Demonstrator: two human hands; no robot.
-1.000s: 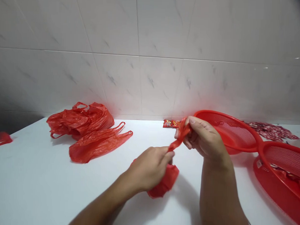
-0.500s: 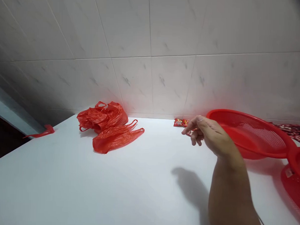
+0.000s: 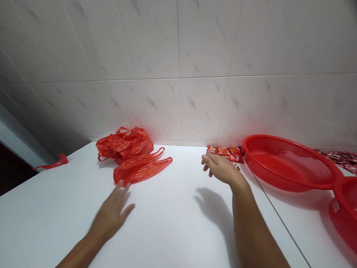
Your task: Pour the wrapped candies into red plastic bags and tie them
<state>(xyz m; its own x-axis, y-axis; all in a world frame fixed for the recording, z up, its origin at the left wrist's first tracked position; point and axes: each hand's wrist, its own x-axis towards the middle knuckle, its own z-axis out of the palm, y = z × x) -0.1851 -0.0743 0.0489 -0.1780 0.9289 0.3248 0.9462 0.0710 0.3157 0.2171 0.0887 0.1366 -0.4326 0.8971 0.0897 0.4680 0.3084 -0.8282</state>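
Observation:
My left hand is open, thumb apart, its fingertips at the near edge of a flat red plastic bag; whether they touch it I cannot tell. Behind that bag lies a crumpled heap of red plastic bags by the wall. My right hand hovers over the white table, casting a shadow, with its fingers bent and parted and nothing visible in them. Just beyond it, several small red snack packets lie against the wall, partly hidden by the hand.
A large red plastic basket stands at the right, and a second red basket sits nearer, cut off by the frame. Red-and-white patterned packets or cloth lie behind. A red scrap hangs at the table's left edge. A tiled wall closes the back.
My left hand has come into view, reaching toward the flat bag. My right hand has moved left and away from the basket, uncovering more of the packets. The view has shifted slightly.

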